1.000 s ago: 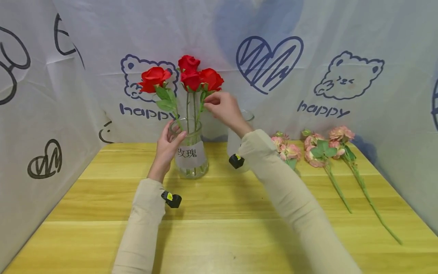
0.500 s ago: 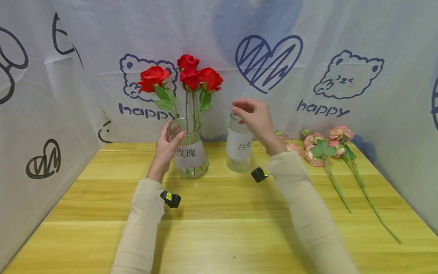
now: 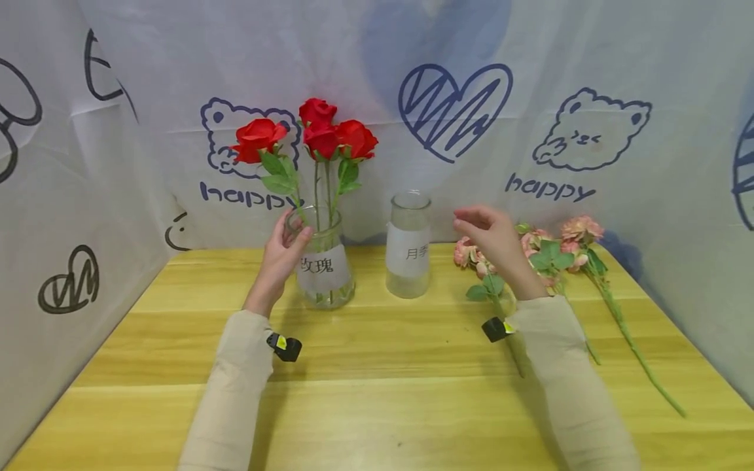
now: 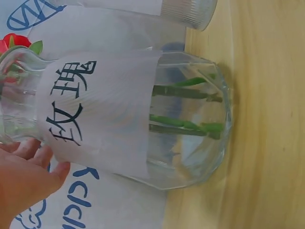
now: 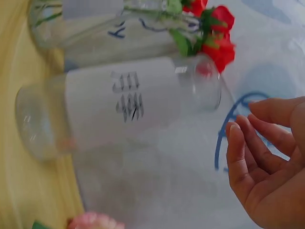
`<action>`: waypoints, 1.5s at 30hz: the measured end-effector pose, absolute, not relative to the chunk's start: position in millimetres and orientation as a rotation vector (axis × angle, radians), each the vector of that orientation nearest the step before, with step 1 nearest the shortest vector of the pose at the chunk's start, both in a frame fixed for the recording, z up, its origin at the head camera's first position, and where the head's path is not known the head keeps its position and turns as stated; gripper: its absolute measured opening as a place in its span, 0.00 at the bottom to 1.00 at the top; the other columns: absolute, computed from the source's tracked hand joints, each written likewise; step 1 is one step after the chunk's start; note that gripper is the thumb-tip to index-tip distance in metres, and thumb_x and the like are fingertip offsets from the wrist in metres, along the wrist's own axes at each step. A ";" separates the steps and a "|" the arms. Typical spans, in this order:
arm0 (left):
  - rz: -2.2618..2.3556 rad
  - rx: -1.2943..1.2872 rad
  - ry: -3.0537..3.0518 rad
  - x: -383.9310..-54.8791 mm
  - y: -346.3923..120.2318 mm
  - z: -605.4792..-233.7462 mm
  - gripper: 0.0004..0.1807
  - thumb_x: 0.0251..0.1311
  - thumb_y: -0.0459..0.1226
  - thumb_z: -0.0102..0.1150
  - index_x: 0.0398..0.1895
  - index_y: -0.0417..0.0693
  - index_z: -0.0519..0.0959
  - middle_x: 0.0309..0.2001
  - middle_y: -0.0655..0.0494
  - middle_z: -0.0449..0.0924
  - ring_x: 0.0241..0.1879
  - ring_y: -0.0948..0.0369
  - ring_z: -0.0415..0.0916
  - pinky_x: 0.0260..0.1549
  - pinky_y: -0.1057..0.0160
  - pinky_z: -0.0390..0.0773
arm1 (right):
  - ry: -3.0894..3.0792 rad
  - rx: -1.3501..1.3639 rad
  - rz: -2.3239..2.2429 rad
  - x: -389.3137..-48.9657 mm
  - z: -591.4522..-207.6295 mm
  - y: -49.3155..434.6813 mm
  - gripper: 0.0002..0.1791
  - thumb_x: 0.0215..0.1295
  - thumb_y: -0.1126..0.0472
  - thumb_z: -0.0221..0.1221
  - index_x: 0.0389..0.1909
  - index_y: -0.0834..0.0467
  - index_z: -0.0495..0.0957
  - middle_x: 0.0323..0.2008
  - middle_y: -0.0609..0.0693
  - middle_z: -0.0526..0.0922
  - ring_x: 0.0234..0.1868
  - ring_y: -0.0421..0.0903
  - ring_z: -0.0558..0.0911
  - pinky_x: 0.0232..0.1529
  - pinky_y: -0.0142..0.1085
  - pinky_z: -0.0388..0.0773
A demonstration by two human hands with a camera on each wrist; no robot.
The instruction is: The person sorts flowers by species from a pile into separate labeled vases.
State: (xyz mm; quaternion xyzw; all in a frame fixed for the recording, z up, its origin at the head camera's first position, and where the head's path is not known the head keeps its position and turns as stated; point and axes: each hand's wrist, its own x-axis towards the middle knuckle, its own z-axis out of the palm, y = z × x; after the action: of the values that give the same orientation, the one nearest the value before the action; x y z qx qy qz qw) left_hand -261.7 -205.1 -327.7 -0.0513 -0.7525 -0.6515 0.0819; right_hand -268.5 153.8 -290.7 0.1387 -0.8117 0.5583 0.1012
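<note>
Head view: The left hand holds the rose vase at its neck, the fingers bent about the glass with the thumb in front. The vase stands upright on the wooden surface; four red roses rise from its mouth. Beside it, apart, stands the second vase, clear and bearing a white label. The right hand is raised to the right of this vase, its fingers loosely bent, slightly parted from the thumb and holding nothing. Pink flowers lie on the surface near and partly behind it. A printed cloth forms the backdrop.

Left wrist view: The scene appears sideways. The left hand's fingers are at the neck of the rose vase, partly cut off by the frame; green stem ends show near its base.

Right wrist view: The right hand's fingers are relaxed, with gaps between them and nothing in their hold, near the second vase's mouth without touching it.
</note>
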 end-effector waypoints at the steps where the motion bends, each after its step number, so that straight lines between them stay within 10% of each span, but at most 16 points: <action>1: -1.935 -0.146 -2.263 -260.9 -205.6 -327.0 0.43 0.69 0.48 0.52 0.78 0.49 0.41 0.74 0.45 0.50 0.73 0.50 0.47 0.69 0.52 0.53 | -2.410 0.404 1.646 -268.5 -293.5 158.0 0.19 0.68 0.59 0.59 0.54 0.67 0.76 0.52 0.61 0.79 0.44 0.46 0.79 0.43 0.39 0.81; 8: -1.818 0.049 -2.179 -249.9 -200.1 -334.0 0.50 0.66 0.50 0.55 0.77 0.45 0.34 0.75 0.44 0.46 0.73 0.51 0.44 0.70 0.53 0.49 | -2.447 0.338 1.621 -271.1 -315.1 185.6 0.20 0.69 0.60 0.58 0.54 0.70 0.76 0.51 0.65 0.79 0.39 0.37 0.78 0.37 0.27 0.80; 18: -1.303 -0.104 -1.588 -224.8 -162.4 -328.2 0.15 0.60 0.28 0.58 0.50 0.32 0.75 0.49 0.44 0.77 0.52 0.55 0.71 0.55 0.59 0.70 | -2.483 0.295 1.612 -272.0 -335.4 219.8 0.20 0.69 0.63 0.57 0.56 0.72 0.74 0.51 0.69 0.77 0.37 0.33 0.79 0.35 0.27 0.82; 34: -1.341 -0.532 -2.041 -215.8 -69.5 -344.6 0.27 0.56 0.30 0.64 0.59 0.29 0.70 0.58 0.37 0.70 0.60 0.46 0.67 0.63 0.52 0.65 | -2.703 0.246 1.465 -266.0 -366.9 241.2 0.22 0.71 0.62 0.55 0.59 0.73 0.71 0.54 0.71 0.76 0.50 0.64 0.78 0.40 0.34 0.83; 45: -1.648 -0.217 -2.253 -260.1 -46.2 -348.3 0.38 0.57 0.35 0.66 0.68 0.35 0.60 0.63 0.40 0.64 0.61 0.46 0.64 0.60 0.51 0.68 | -2.757 0.301 1.405 -267.3 -379.0 244.8 0.18 0.70 0.64 0.56 0.54 0.73 0.75 0.48 0.69 0.79 0.42 0.56 0.81 0.35 0.33 0.82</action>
State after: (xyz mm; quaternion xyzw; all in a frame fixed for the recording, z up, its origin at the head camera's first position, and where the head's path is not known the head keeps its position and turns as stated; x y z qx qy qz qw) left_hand -260.1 -46.2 -348.3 -0.0765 -0.7929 -0.5801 0.1698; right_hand -267.3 244.8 -379.0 0.0968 -0.8867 0.4517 0.0164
